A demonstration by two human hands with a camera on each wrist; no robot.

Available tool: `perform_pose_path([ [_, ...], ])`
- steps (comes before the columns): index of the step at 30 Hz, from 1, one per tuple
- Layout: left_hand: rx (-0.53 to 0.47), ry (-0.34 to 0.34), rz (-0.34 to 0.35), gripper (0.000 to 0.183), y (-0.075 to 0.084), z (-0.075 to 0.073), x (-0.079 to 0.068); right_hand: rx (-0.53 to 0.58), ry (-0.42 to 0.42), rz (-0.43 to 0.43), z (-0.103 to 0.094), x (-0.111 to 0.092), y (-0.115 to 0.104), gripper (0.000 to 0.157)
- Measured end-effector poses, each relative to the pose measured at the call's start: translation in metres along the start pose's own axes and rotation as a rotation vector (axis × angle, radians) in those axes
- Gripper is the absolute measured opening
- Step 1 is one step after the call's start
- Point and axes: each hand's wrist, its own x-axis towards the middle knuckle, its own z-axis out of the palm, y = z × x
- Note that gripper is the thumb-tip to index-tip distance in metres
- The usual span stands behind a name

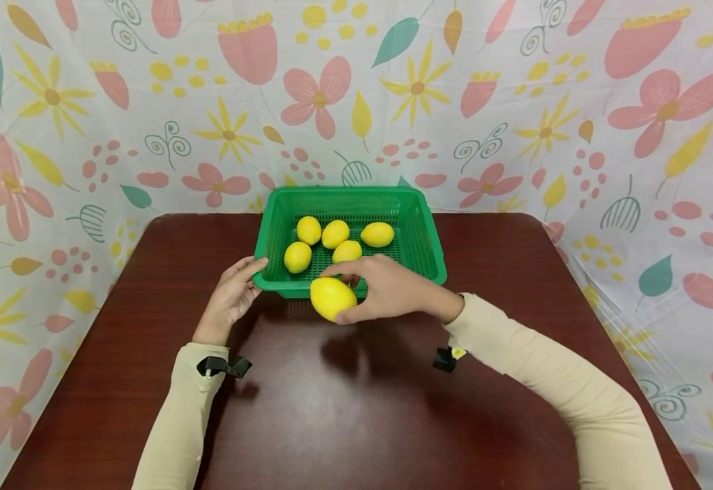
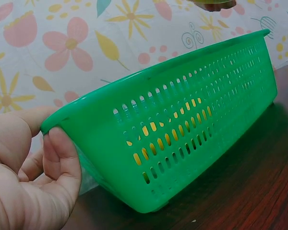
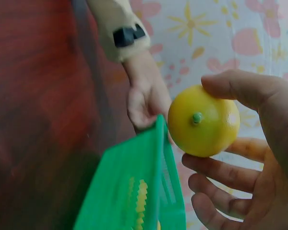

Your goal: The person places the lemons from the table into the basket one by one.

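Note:
A green plastic basket (image 1: pixel 430 262) with slotted walls stands at the back of the table, several yellow lemons (image 1: pixel 377 235) lying in it. My left hand (image 1: pixel 234 294) grips the basket's front left corner; in the left wrist view its thumb and fingers (image 2: pixel 62 153) pinch the rim. My right hand (image 1: pixel 390 289) holds one lemon (image 1: pixel 332 298) between thumb and fingers, above and just in front of the basket's front rim. The right wrist view shows that lemon (image 3: pixel 204 122) end-on, with its small green stem nub facing the camera.
The dark red-brown table (image 1: pixel 307 422) reaches back to a flower-patterned cloth (image 1: pixel 320 156) hanging behind and along both sides. Each sleeve carries a black strap mount (image 1: pixel 445 359) near the wrist.

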Motion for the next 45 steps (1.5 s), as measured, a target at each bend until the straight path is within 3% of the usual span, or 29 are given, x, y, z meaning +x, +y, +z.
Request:
perform_pose_path([
  [13,0.005,-0.007,0.011,0.022,0.0,0.0,0.0,0.031,-0.12,0.037,-0.04,0.023,0.06,0.069],
  [25,0.014,-0.011,0.011,0.023,-0.001,-0.002,0.001,0.026,-0.221,0.098,-0.06,0.046,0.107,0.071],
  [37,0.026,-0.002,0.003,0.025,-0.002,-0.005,0.003,-0.035,-0.296,0.207,-0.06,0.057,0.146,0.069],
  [45,0.02,-0.008,0.019,0.023,-0.002,-0.005,0.004,-0.106,-0.384,0.272,-0.054,0.067,0.159,0.068],
])
